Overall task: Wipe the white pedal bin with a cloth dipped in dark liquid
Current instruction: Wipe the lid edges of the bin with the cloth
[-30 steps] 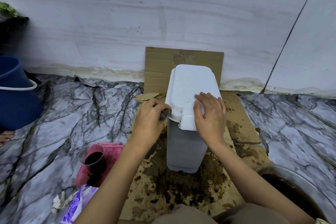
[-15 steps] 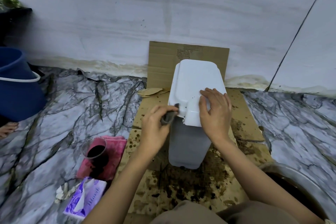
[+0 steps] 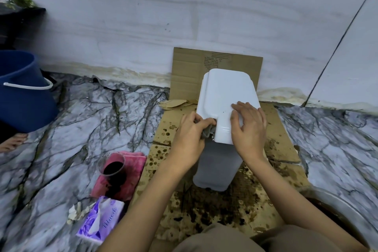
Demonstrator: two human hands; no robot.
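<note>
The white pedal bin [image 3: 223,92] stands upright on stained cardboard [image 3: 272,135], its lid closed. My left hand [image 3: 190,135] grips a small grey cloth [image 3: 209,131] and presses it against the lid's front left edge, under the rim. My right hand [image 3: 248,129] rests flat on the front right of the lid, fingers spread and lightly bent. A clear cup of dark liquid [image 3: 112,166] stands on a pink cloth [image 3: 133,168] to the left of the cardboard.
A blue bucket [image 3: 22,92] sits at the far left. A purple tissue pack [image 3: 100,219] lies near the cup. A metal basin of dark liquid [image 3: 343,213] is at the bottom right. Cardboard leans on the wall behind the bin. A bare foot [image 3: 12,141] shows at left.
My left hand with the cloth has slid right along the lid's front edge, into the notch beside the front tab. My right hand stays on the lid. The view has shifted slightly.
</note>
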